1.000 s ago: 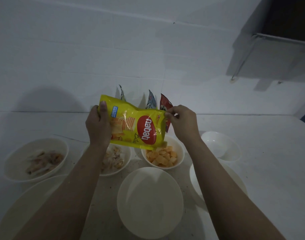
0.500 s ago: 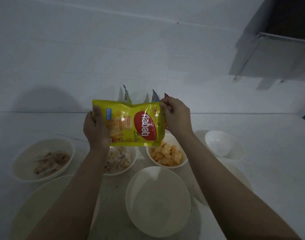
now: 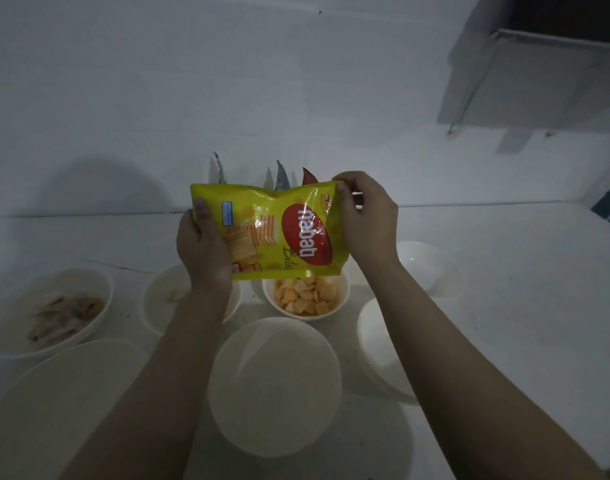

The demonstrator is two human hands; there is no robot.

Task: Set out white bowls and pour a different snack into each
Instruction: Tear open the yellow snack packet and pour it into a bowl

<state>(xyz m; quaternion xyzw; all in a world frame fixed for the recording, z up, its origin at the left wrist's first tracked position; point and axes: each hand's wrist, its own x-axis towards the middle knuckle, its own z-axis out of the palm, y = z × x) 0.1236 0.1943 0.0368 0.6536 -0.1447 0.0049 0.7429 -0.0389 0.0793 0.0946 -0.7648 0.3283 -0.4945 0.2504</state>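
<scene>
A yellow snack packet (image 3: 269,230) with a red logo is held sideways in the air above the bowls. My left hand (image 3: 203,247) grips its left end and my right hand (image 3: 365,220) pinches its top right corner. Directly below it a white bowl (image 3: 343,299) holds orange square crackers. An empty white bowl (image 3: 274,386) stands in front of that one. Another bowl (image 3: 158,299), mostly hidden by my left arm, sits to the left, and a far-left bowl (image 3: 89,282) holds brownish pieces. Two more empty bowls stand on the right, one near (image 3: 376,344), one farther back (image 3: 423,265).
Three other snack packets (image 3: 282,176) lean against the white wall behind the yellow one. A large white plate or bowl (image 3: 71,393) sits at the near left. A dark shelf (image 3: 552,64) juts from the wall at upper right. The white counter (image 3: 521,289) extends right.
The packet has turned from tilted to nearly level and risen a little. My right hand has shifted to its top right corner. The view has moved slightly.
</scene>
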